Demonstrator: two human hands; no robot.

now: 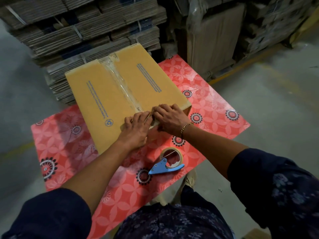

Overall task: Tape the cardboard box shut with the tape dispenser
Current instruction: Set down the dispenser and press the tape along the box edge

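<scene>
A closed brown cardboard box (110, 94) lies on a small table with a red flowered cover (212, 107). Clear tape (120, 83) runs along the box's middle seam from the far edge to the near edge. My left hand (136, 130) and my right hand (170, 118) lie side by side, fingers flat, pressing on the tape end at the box's near edge. Neither hand holds anything. The blue tape dispenser (168, 163) with its roll of clear tape rests on the cover, just in front of my hands.
Strapped bundles of flat cardboard (82, 30) are stacked right behind the table. More wrapped cardboard (215, 37) stands at the back right. Grey concrete floor (267, 104) with a yellow line surrounds the table. My shoe (189, 180) shows below the table's near edge.
</scene>
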